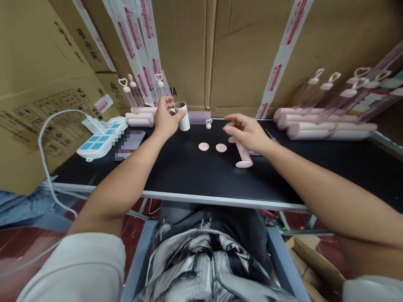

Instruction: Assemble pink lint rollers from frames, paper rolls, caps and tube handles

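Observation:
My left hand (pixel 165 118) reaches to the back of the black table (pixel 189 172) and grips a white paper roll with a brown cardboard core (pixel 183 116), standing upright. My right hand (pixel 245 132) hovers palm down with fingers loosely apart, just above a pale pink roller handle (pixel 243 157) lying on the table; it holds nothing. Two pink round caps (pixel 204 146) (pixel 221 147) lie between my hands. A small pink heart-topped piece (pixel 208 123) stands behind them.
A white and blue power strip (pixel 101 140) with its cable sits at the left. Finished pink rollers (pixel 327 131) lie stacked at the back right, more (pixel 140 118) at the back left. Cardboard boxes (pixel 239 50) wall the back. An open carton (pixel 317 260) sits below right.

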`<state>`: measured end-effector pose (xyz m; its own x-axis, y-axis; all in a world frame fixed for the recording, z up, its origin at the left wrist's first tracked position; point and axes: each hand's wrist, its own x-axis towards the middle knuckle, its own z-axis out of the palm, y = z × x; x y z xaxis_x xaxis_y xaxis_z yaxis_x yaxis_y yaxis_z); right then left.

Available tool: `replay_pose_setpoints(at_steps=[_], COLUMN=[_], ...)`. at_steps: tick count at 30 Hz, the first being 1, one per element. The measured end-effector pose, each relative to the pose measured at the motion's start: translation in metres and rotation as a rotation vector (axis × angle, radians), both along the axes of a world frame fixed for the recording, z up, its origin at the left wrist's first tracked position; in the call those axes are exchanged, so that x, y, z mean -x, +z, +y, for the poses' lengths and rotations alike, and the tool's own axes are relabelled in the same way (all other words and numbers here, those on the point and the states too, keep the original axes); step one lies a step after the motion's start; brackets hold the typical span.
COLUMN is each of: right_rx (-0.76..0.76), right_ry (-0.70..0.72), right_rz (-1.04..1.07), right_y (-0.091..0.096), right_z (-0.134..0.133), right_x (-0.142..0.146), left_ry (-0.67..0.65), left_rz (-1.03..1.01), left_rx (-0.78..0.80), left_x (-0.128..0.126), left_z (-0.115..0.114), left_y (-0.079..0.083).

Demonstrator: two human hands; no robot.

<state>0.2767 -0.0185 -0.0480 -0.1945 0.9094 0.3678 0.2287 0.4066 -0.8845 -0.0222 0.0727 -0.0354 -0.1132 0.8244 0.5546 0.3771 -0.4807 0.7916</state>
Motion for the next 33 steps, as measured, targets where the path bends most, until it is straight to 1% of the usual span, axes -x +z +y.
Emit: replay_pose_setpoints(at_steps=[6,9,12,16,20,23,25,28,31,33], right_rx=[-0.044,-0.065,-0.123,-0.180,-0.205,-0.171,-0.098,0.017,0.070,0.080], right_ry=[0.010,0.011,0.000,-0.041,-0.095,-0.084,-0.026,0.057,0.048,0.034], right_rz=[-0.062,-0.096,-0.152,-0.272,-0.456,-0.600,-0.702,-0.851,-0.960,-0.993], right_y=[-0.001,-0.002,-0.002,0.003,0.012,0.018,0.023,0.026,0.025,0.023], right_z=[0.000,0.002,0.002,0.001,0.003,0.008,0.010,0.011,0.011,0.013], right_x=[0.000,-0.001,-0.002,-0.007,-0.019,-0.033,-0.041,-0.048,-0.047,-0.047], left_ry=[0.087,0.112,0.126,0.140,0.156,0.161,0.190,0.217,0.170,0.134], left_rz=[0.136,0.188,0.217,0.251,0.284,0.283,0.260,0.222,0.243,0.262], left_rx=[-0.015,-0.021,0.011,0.081,0.160,0.174,0.111,-0.085,-0.247,-0.279], left_x=[0.005,0.008,0.010,0.009,0.006,0.005,0.007,0.010,0.009,0.003], left_z=[0.023,0.033,0.038,0.033,0.023,0.022,0.025,0.029,0.023,0.012], left_y=[-0.018,-0.024,-0.027,-0.027,-0.025,-0.025,-0.025,-0.023,-0.019,-0.014])
